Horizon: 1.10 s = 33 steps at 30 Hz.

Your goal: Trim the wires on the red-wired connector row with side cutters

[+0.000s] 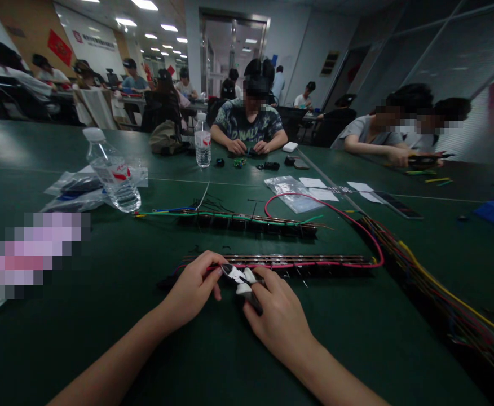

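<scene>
My right hand (277, 316) grips small cutting pliers (239, 278) with pale handles, jaws pointing left. My left hand (196, 285) pinches the left end of a long dark terminal strip (298, 261), right where a pink wire (323, 206) meets the plier jaws. The pink wire runs along that strip, loops back at its right end and arcs toward the far side. A second strip (255, 221) lies further away, with green and blue wires along it.
A bundle of coloured wires (433, 282) runs down the right. A water bottle (114, 177) and plastic bags (78, 189) sit at left, another bottle (203, 144) further back. Other people work across the green table (103, 316).
</scene>
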Available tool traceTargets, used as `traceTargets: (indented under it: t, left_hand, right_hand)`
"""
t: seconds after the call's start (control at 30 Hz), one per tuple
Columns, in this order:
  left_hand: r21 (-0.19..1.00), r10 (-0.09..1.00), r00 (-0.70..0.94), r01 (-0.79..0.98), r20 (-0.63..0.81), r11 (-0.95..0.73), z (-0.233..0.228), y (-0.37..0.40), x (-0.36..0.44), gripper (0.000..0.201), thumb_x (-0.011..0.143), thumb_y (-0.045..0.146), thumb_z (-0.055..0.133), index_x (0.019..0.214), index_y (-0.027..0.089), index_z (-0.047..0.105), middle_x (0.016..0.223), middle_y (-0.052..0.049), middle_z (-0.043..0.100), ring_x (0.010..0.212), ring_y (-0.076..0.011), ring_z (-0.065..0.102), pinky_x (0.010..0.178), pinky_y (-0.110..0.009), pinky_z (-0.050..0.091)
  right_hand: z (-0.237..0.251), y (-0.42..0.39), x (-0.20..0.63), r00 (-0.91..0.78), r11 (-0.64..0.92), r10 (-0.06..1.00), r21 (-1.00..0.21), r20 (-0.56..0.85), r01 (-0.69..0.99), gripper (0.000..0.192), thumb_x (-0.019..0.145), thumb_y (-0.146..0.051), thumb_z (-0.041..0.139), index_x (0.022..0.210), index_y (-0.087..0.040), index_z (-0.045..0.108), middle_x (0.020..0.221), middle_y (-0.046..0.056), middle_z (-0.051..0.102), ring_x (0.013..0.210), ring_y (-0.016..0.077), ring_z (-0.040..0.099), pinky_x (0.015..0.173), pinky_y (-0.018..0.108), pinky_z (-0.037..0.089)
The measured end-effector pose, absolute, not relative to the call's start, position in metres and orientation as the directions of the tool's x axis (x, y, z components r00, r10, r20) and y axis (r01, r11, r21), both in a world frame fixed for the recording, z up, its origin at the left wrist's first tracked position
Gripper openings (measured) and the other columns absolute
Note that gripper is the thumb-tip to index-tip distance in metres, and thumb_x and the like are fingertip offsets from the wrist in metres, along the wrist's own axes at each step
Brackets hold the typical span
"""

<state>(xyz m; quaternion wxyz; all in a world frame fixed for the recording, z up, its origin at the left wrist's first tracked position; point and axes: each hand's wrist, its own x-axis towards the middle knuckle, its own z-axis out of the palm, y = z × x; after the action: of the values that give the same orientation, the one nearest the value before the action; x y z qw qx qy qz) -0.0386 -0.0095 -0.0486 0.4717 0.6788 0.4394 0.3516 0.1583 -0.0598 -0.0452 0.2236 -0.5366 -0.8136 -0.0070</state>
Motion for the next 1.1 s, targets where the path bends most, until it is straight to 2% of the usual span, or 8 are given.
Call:
traceTargets:
  t: [0.77, 1.1]
  left_hand:
    - [0.947, 0.927, 0.368, 0.267, 0.071, -0.179, -0.0509, -0.0086, -0.0393, 0.016, 0.094, 0.024, 0.044, 0.102, 0.018, 0.056, 0.093, -0.002, 0.06, 0.055, -0.0108, 0.061, 0.06, -0.028, 0.049]
    - [0.946, 0.929, 0.363, 0.267, 0.078, -0.183, -0.0513, -0.0089, -0.0386, 0.016, 0.094, 0.024, 0.044, 0.102, 0.018, 0.057, 0.094, -0.002, 0.059, 0.055, -0.0109, 0.062, 0.061, -0.028, 0.05]
  right_hand:
    - [-0.0418, -0.0565, 0.1572, -0.34, 0.438, 0.863, -0.219, 0.373, 0.872, 0.012, 0.077, -0.012, 0.064, 0.088, -0.018, 0.065, 0.103, 0.01, 0.064, 0.094, 0.0251, 0.059, 0.079, 0.04, 0.051]
    - [-0.0469, -0.0563, 0.158, -0.34, 0.449, 0.857, -0.241, 0.387, 0.86, 0.012, 0.078, -0.011, 0.062, 0.089, -0.017, 0.064, 0.104, 0.011, 0.063, 0.092, 0.024, 0.059, 0.078, 0.038, 0.052]
